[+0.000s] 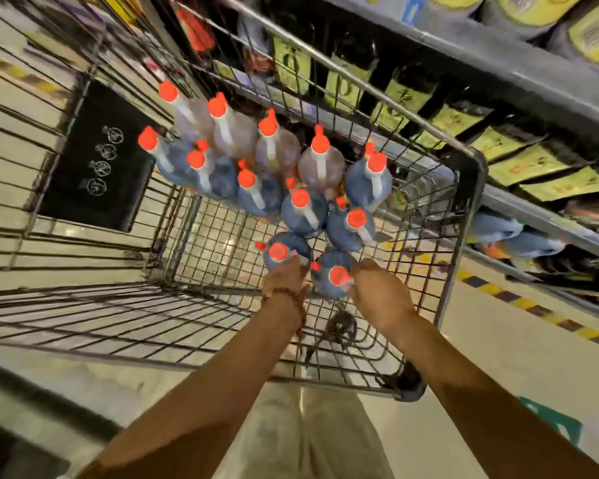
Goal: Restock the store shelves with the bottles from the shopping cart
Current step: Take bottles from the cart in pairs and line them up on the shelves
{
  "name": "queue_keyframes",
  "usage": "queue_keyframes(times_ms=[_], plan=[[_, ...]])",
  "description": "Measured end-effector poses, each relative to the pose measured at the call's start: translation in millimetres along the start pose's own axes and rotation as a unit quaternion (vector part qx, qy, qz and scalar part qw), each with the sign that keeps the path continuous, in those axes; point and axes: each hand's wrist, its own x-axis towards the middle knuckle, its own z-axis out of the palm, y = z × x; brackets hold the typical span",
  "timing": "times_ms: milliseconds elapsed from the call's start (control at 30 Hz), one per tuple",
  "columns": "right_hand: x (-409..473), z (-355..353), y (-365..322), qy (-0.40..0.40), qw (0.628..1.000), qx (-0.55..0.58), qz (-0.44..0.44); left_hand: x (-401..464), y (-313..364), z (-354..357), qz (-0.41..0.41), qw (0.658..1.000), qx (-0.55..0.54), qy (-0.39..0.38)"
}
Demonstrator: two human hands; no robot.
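Several bottles with orange caps stand in the wire shopping cart (464,216), some bluish, some brownish at the back. My left hand (286,276), a bead bracelet on its wrist, grips the near-left blue bottle (284,248) just under its cap. My right hand (377,292) grips the near-right blue bottle (332,274) at its neck. Both bottles are upright among the others. The store shelves (533,77) run along the right, stocked with dark bottles bearing yellow labels.
A lower shelf (547,223) at the right holds a few blue bottles lying down. The cart's black child-seat flap (94,157) is at the left. Yellow-and-black floor tape (533,305) runs along the shelf base. The picture is motion-blurred.
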Motion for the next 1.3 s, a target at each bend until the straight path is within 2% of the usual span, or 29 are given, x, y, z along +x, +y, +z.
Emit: queue_keyframes(times_ms=[100, 200, 267, 333, 433, 500, 600, 800, 900, 967, 1067, 1167, 1233, 1300], plan=[[5.3, 9.8, 12.3, -0.022, 0.994, 0.095, -0.038, 7.0, -1.4, 8.0, 0.002, 0.997, -0.072, -0.01], [3.6, 11.8, 16.9, -0.015, 0.975, 0.212, -0.062, 9.5, -9.3, 7.2, 0.007, 0.996, -0.086, -0.038], [3.8, 11.4, 17.7, -0.008, 0.965, 0.251, -0.068, 11.4, -7.1, 7.8, -0.003, 0.993, -0.108, -0.044], [4.1, 8.6, 15.6, -0.02, 0.965, 0.253, -0.069, 8.6, -1.8, 10.2, -0.002, 0.992, -0.116, -0.057], [1.0, 7.7, 8.2, -0.015, 0.973, 0.215, -0.076, 14.5, -0.7, 3.3, -0.013, 0.993, -0.115, -0.036], [-6.9, 7.9, 4.8, 0.015, 0.978, 0.193, -0.078, 8.5, 3.0, -11.8, -0.006, 0.992, -0.118, -0.045], [-24.2, 0.8, 9.6, 0.068, 0.972, 0.217, -0.06, -0.8, 3.9, -33.6, -0.001, 0.991, -0.093, -0.095], [-69.9, -33.8, 11.4, 0.168, 0.934, 0.308, -0.07, -22.2, 16.8, -53.0, 0.15, 0.98, -0.031, -0.125], [-90.4, -54.7, 10.2, 0.228, 0.896, 0.372, -0.081, -60.1, 33.5, -61.8, 0.245, 0.957, 0.004, -0.155], [-107.3, -68.8, 9.8, 0.257, 0.874, 0.404, -0.086, -89.0, 46.6, -60.4, 0.288, 0.942, -0.027, -0.172], [-136.4, -91.7, 9.6, 0.29, 0.838, 0.452, -0.096, -134.8, 65.4, -53.4, 0.362, 0.911, -0.029, -0.196], [-165.4, -117.1, 14.4, 0.33, 0.81, 0.476, -0.094, -186.2, 83.9, -50.8, 0.46, 0.862, 0.002, -0.214], [-185.6, -133.2, 20.8, 0.363, 0.797, 0.475, -0.086, -213.5, 93.9, -48.4, 0.491, 0.836, 0.005, -0.245], [-205.1, -146.8, 31.5, 0.389, 0.774, 0.494, -0.079, -243.1, 99.8, -45.0, 0.533, 0.812, 0.016, -0.236]])
